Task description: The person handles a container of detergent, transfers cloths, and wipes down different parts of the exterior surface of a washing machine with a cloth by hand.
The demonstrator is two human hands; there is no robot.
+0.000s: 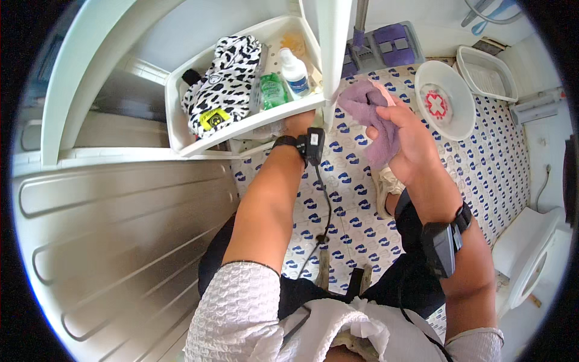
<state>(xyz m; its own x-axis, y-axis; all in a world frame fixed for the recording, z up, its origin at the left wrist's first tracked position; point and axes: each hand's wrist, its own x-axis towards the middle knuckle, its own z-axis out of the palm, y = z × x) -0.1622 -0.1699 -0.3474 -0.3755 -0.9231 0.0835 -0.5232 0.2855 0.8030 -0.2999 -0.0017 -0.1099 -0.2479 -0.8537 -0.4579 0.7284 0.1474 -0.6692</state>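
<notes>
My right hand (409, 140) grips a purple cleaning cloth (368, 113), bunched between thumb and fingers, above the patterned floor. The back of my left hand (301, 122) reaches in under the front rim of a white plastic shelf tray (258, 122). Its fingers are hidden by the tray, so what they touch cannot be seen. On that tray lie a black-and-white spotted fabric item (224, 86) with a yellow label, a green packet (273, 91) and a white bottle (294, 72) with a blue label.
A white shelf post (334, 59) rises beside the tray. Beyond are a purple-grey mop bucket (411, 31), a white bucket (445, 120) with a red print and a white basin (488, 74). A toilet (527, 262) stands right; a ribbed panel (126, 244) fills the left.
</notes>
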